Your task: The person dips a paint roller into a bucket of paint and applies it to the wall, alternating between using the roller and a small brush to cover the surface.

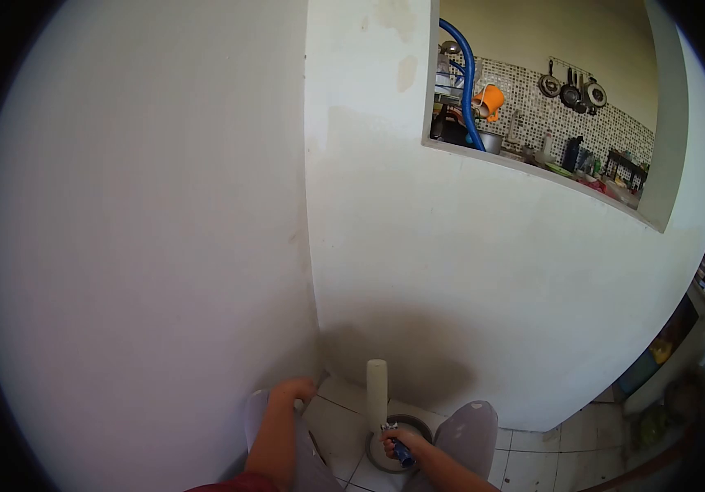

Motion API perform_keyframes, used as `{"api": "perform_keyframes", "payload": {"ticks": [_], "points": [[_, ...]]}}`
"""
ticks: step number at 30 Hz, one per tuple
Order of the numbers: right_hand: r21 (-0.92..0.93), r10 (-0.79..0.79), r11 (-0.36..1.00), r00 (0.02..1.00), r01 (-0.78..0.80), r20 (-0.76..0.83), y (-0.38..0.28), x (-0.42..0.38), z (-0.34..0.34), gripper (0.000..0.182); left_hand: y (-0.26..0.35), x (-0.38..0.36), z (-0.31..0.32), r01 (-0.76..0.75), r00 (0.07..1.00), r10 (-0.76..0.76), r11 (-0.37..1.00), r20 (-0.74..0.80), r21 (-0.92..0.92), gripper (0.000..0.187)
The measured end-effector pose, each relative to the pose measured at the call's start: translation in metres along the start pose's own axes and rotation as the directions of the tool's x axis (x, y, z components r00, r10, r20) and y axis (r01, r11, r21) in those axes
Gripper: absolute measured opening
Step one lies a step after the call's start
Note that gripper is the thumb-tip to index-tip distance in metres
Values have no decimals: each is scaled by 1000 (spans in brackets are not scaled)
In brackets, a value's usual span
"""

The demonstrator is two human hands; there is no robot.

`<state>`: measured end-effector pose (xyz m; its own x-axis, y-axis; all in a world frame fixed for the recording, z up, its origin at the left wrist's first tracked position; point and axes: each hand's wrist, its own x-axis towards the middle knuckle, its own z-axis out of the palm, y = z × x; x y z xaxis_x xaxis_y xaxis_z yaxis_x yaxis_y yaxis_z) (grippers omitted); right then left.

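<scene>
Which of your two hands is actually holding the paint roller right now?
The right hand, gripping the paint roller by its blue handle above the round bucket. The left hand holds nothing; it rests low against the wall.

head cam | 1 view | faces white wall corner (313, 246) close | tilted down toward floor (336, 418)

The roller (377, 392) stands upright over the bucket (385, 459) on the floor (533, 459), before the wall (451, 271); pans (570, 88) hang beyond.
</scene>
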<state>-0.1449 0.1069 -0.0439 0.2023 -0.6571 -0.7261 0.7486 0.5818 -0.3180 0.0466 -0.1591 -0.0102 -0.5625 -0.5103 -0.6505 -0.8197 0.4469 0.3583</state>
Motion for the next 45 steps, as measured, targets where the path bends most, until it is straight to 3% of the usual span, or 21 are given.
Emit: {"api": "perform_keyframes", "payload": {"ticks": [1, 3, 4, 5, 7, 8, 10, 11, 13, 14, 17, 19, 20, 21, 22, 25, 27, 32, 35, 38, 45], "points": [[-68, 9, 998, 1000, -9, -2, 3, 3, 0, 22, -10, 6, 3, -1, 1000, 1, 1000, 3, -4, 40], [-178, -24, 984, 998, 14, -53, 10, 5, 2, 20, -38, 23, 14, -93, 955, 89, 996, -281, 2, 36], [-289, -63, 957, 993, 32, -100, 14, 3, 1, 18, -39, 19, 15, -98, 958, 90, 995, -272, -14, 36], [-293, -52, 956, 991, 14, -124, 18, 3, 2, 18, -34, 12, 9, -143, 986, 127, 977, -107, -157, 35], [-730, -348, 673, 921, 115, -175, 23, 7, 7, 20, -34, 17, 10, -179, 976, 209, 928, 59, -327, 33], [-739, -343, 668, 918, 88, -201, 28, 12, 5, 20, -41, 27, 15, -66, 981, 120, 945, 152, -319, 29], [-971, -694, 233, 707, 44, -135, 42, 22, -2, 30, -48, 26, 18, 66, 973, 14, 941, 232, -331, 25], [-975, -690, 221, 708, 8, -150, 45, 11, 8, 30, -48, 12, 12, 88, 975, -5, 926, 221, -366, 23], [-979, -865, -189, 484, -75, 130, 42, -22, 44, 40, -55, 8, 8, -14, 957, 122, 926, 263, -377, 20], [-974, -858, -198, 500, -113, 117, 43, -30, 52, 40, -53, 2, 9, -26, 949, 151, 913, 278, -408, 20], [-990, -933, -124, 349, -70, 92, 41, -42, 74, 45, -51, -19, 5, -98, 932, 257, 856, 254, -507, 18], [-956, -996, -50, 60, 290, 71, 43, -50, 89, 39, -48, -32, 3, -62, 977, 155, 866, 148, -496, 16], [-957, -995, -55, 61, 286, 75, 37, -49, 83, 39, -46, -37, 3, -65, 976, 159, 863, 146, -501, 16], [-790, -923, 231, 385, 568, 7, 25, -48, 71, 35, -42, -40, 3, -49, 984, 125, 873, 125, -486, 16], [-508, -743, 551, 666, 662, 63, 18, -52, 67, 32, -37, -44, 2, -33, 990, 93, 882, 105, -470, 16], [-317, -749, 547, 622, 775, 228, 10, -67, 79, 29, -22, -56, -3, 85, 993, -46, 918, 109, -387, 19], [-293, -799, 531, 585, 795, 139, -1, -78, 87, 32, -30, -26, 5, 23, 993, 16, 944, 116, -328, 21], [-333, -891, 202, 314, 921, 328, -53, -101, 104, 52, -27, -20, 10, -74, 991, 98, 969, 93, -237, 25], [-304, -861, 38, 186, 952, 474, -96, -110, 149, 66, -18, -3, 16, 3, 980, 48, 967, 193, -254, 25], [-260, -829, -94, 69, 961, 556, -136, -117, 216, 68, 14, -1, 16, 62, 992, -53, 995, 119, -77, 25], [-183, -872, -64, 34, 981, 488, -235, -140, 334, 48, 49, 16, 28, -121, 986, 124, 992, 108, -28, 28]]}}
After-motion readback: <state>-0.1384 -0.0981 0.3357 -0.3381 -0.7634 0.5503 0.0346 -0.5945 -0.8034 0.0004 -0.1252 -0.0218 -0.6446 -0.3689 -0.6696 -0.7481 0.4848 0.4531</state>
